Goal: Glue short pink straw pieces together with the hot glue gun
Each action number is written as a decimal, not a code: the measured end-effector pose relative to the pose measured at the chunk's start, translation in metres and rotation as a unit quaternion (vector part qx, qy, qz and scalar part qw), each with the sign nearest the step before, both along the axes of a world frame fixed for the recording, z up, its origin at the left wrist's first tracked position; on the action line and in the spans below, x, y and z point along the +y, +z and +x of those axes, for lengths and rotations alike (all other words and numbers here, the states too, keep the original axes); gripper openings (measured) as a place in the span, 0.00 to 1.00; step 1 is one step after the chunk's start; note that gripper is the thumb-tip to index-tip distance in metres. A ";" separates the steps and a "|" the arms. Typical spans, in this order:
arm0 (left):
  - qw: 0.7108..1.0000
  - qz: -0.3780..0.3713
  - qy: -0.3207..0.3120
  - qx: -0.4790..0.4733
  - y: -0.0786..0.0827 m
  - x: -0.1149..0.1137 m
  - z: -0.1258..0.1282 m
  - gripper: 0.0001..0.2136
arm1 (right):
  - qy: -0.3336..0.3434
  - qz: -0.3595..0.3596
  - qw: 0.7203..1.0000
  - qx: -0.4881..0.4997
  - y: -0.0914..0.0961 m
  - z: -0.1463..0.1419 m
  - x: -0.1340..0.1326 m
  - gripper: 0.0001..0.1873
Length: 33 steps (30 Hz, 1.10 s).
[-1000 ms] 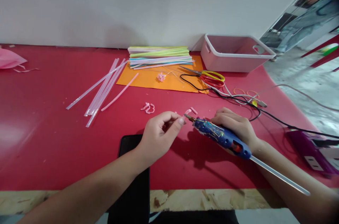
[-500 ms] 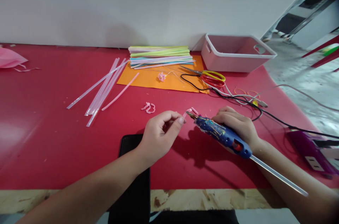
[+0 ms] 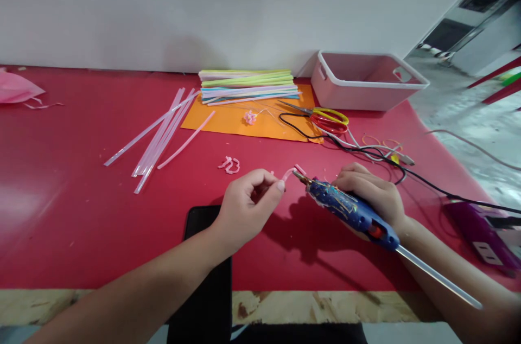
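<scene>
My left hand [image 3: 246, 209] pinches a small pink straw piece [image 3: 287, 174] between thumb and forefinger, just above the red table [image 3: 81, 214]. My right hand [image 3: 372, 195] grips a blue glue gun [image 3: 350, 210] with a clear glue stick [image 3: 439, 278] poking out of its back. The gun's nozzle points left and sits a short gap from the pink piece. Another short pink piece [image 3: 300, 169] lies on the table right behind the nozzle.
Curled pink bits [image 3: 229, 165] lie ahead. Loose clear straws [image 3: 158, 132], an orange sheet [image 3: 228, 119], a stack of coloured straws [image 3: 248, 86], scissors [image 3: 325, 116], a white bin [image 3: 366, 81], cables [image 3: 382, 157], a purple power strip [image 3: 480, 233] and a black phone [image 3: 203, 279] surround my hands.
The glue gun and my right hand have shifted slightly to the right, opening a small gap between nozzle and pink piece. My left hand has barely moved.
</scene>
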<state>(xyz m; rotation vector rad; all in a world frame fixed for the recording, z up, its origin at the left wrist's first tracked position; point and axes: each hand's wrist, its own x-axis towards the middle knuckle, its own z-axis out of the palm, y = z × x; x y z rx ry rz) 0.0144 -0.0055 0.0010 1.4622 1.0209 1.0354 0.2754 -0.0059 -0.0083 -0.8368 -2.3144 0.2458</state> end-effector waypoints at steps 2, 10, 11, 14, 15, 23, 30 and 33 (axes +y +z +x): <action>1.000 0.004 0.004 0.003 -0.001 0.000 0.000 0.10 | 0.017 -0.004 1.000 0.003 -0.001 0.000 0.000 0.10; 0.999 0.044 0.012 0.020 -0.003 0.001 -0.002 0.09 | 0.036 -0.010 0.999 -0.014 0.000 -0.004 0.000 0.14; 0.998 0.052 0.015 0.024 -0.003 0.001 -0.003 0.09 | 0.038 -0.010 0.999 -0.015 0.000 -0.005 0.000 0.14; 0.997 0.068 0.027 0.033 -0.003 0.000 -0.003 0.09 | 0.040 -0.002 0.999 -0.021 0.002 -0.005 0.000 0.15; 0.996 0.071 0.031 0.036 -0.003 0.000 -0.003 0.09 | 0.039 0.000 0.999 -0.024 0.002 -0.005 0.000 0.15; 0.991 0.112 0.034 0.071 -0.005 -0.001 -0.004 0.08 | 0.028 0.004 0.999 -0.021 0.001 -0.005 0.000 0.16; 0.993 0.092 0.037 0.060 -0.005 0.000 -0.003 0.08 | -0.008 0.004 1.000 -0.010 -0.001 -0.003 -0.001 0.08; 0.998 0.051 0.029 0.033 -0.004 0.001 -0.003 0.08 | 0.000 0.010 1.000 -0.003 -0.002 -0.002 -0.002 0.09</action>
